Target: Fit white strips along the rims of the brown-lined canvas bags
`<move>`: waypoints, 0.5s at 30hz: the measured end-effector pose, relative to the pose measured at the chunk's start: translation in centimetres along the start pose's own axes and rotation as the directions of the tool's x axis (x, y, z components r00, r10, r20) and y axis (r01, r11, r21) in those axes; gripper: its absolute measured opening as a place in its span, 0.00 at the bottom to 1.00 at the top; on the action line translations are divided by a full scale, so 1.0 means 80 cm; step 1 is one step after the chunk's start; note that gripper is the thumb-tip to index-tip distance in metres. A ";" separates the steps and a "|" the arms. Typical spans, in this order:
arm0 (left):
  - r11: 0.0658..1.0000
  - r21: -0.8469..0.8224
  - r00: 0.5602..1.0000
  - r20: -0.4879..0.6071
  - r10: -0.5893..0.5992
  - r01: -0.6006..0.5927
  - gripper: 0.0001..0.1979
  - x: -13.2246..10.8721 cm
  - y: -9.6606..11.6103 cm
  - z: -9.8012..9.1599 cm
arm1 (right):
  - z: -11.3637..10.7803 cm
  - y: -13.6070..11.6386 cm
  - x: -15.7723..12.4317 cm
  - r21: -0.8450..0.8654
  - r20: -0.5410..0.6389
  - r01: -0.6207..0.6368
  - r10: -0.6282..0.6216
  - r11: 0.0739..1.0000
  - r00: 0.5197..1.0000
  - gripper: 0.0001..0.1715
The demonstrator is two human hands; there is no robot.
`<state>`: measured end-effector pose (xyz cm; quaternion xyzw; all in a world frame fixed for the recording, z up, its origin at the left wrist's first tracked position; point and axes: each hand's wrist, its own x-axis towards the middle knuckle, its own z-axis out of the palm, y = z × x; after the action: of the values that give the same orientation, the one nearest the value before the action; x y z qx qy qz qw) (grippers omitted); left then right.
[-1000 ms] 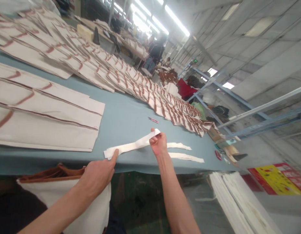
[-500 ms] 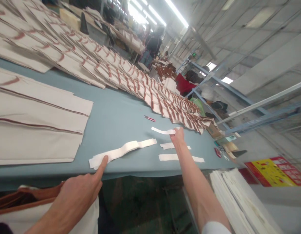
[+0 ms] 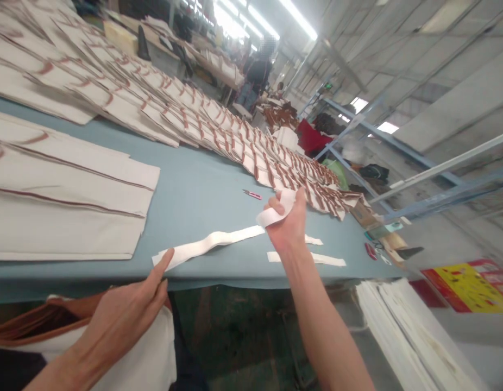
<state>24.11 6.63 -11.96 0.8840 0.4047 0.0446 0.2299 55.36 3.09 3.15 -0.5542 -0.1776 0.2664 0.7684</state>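
Now the right hand (image 3: 286, 218) clasps a curled strip (image 3: 269, 218); the left hand (image 3: 127, 312), loosely open, touches a flatter strip (image 3: 196, 248).

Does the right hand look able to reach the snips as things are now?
Probably yes: the snips lie uncovered on the table, close to the right hand, though it holds a white strip.

Textile workshop, strip lights (image 3: 298, 19), long table (image 3: 202, 184), fabric panels (image 3: 219, 127)

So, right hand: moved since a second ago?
Yes. Against the pink snips, the right hand has shifted to the right and slightly up in the picture, with a curled white strip in its grip.
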 end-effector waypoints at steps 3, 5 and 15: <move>0.973 -0.225 0.980 -0.180 -0.089 0.046 0.31 -0.033 -0.010 0.000 | 0.053 0.004 -0.074 0.053 0.272 -0.072 0.055 0.996 0.961 0.37; 0.909 -0.414 0.965 -0.226 -0.137 0.032 0.24 -0.062 -0.010 0.000 | 0.086 0.008 -0.118 0.042 0.430 -0.128 0.098 0.991 0.898 0.37; 0.149 -0.982 0.991 0.121 0.048 0.113 0.24 -0.142 0.039 -0.018 | 0.186 0.038 -0.277 0.100 0.762 -0.313 0.130 0.944 0.635 0.34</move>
<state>18.31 -2.96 -8.06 0.5120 0.2817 0.2380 0.7758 28.62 1.68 5.57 -0.3242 -0.3755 0.5805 0.6457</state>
